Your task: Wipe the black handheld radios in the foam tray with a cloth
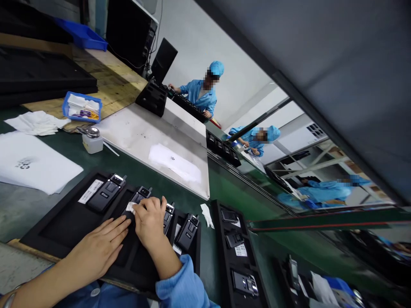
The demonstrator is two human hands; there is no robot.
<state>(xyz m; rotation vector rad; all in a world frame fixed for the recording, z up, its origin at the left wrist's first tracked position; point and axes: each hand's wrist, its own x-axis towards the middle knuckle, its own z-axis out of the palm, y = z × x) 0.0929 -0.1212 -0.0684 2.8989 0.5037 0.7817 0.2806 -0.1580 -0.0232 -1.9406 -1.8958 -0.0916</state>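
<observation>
My right hand [150,220] pinches a small white wipe [130,207] against a black walkie-talkie [141,194], which it partly covers. My left hand [101,244] lies with its fingers stretched out over the lower part of that same walkie-talkie. Both hands are above a black foam tray [58,220] with recesses. To their left in the tray rests another walkie-talkie [107,192] beside a white label [90,191]. One more walkie-talkie [168,217] is half hidden behind my right hand, and a further walkie-talkie [188,232] lies at the tray's right end.
A second black tray [229,261] with devices stands to the right, near a crumpled tissue [207,215]. Beyond are a white board [128,132], a dispenser bottle [92,140], a blue bin [82,107] and white sheets [35,162]. Co-workers [201,94] in blue sit farther along the line.
</observation>
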